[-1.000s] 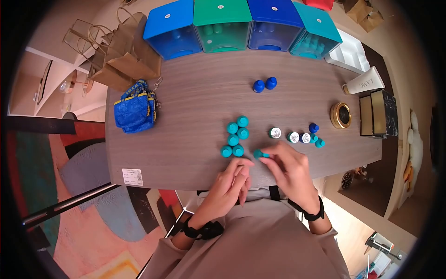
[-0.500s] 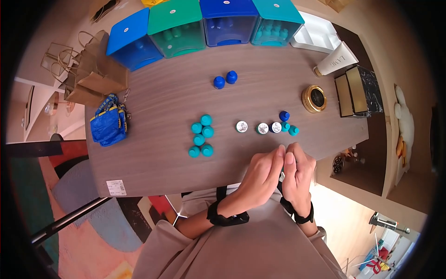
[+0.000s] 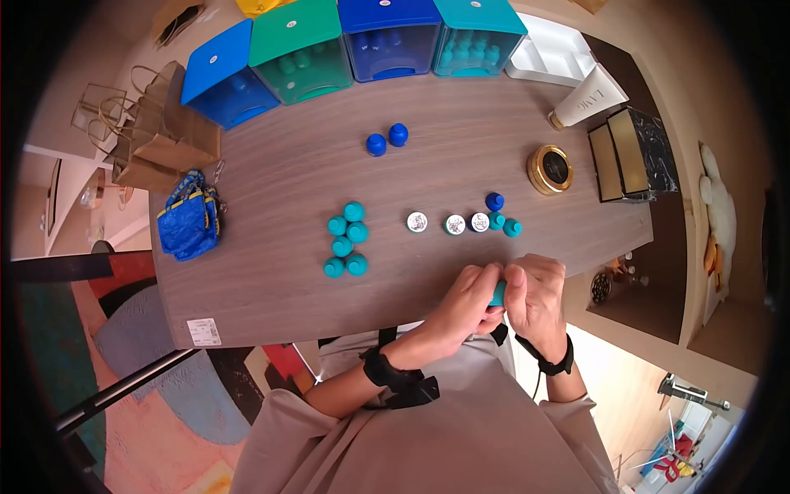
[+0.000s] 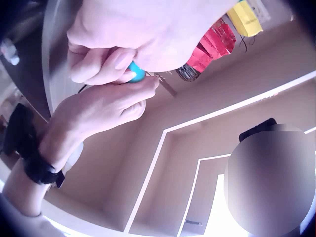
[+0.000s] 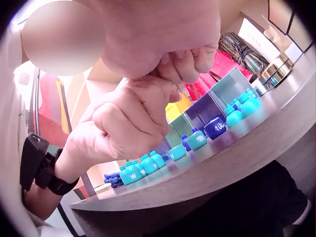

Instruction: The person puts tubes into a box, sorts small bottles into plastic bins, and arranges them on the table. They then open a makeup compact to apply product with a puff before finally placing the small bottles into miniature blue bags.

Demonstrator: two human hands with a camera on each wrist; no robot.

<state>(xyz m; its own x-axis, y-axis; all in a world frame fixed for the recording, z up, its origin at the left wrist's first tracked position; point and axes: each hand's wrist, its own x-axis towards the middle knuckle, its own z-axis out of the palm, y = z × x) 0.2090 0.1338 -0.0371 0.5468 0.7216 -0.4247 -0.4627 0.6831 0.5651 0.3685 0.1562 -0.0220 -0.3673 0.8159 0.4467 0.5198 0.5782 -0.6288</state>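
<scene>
Over the table's front edge, my left hand [image 3: 463, 306] and right hand [image 3: 539, 298] meet round a small teal bottle [image 3: 497, 294]. Both hands grip it, and their fingers hide most of its body. A rounded teal piece of that bottle [image 4: 137, 74] shows between the curled fingers in the left wrist view. Left of the hands stands a cluster of several teal bottles [image 3: 356, 233]. Just beyond the hands, three round pieces with white printed tops [image 3: 455, 224] form a row, beside a dark blue bottle [image 3: 494, 202] and two teal bottles [image 3: 513, 227].
Two dark blue bottles [image 3: 376, 145] stand farther back. Four coloured bins [image 3: 295, 26] line the back edge beside a white tray [image 3: 550, 49]. A gold-rimmed jar [image 3: 550, 170], cream tube [image 3: 588, 97] and black box [image 3: 646, 152] are at right; paper bags [image 3: 169, 123] and a blue bag [image 3: 189, 222] at left.
The right hand has lifted the teal bottle from near the tabletop, and the left hand has come over to grip it too. The head view has turned to the right.
</scene>
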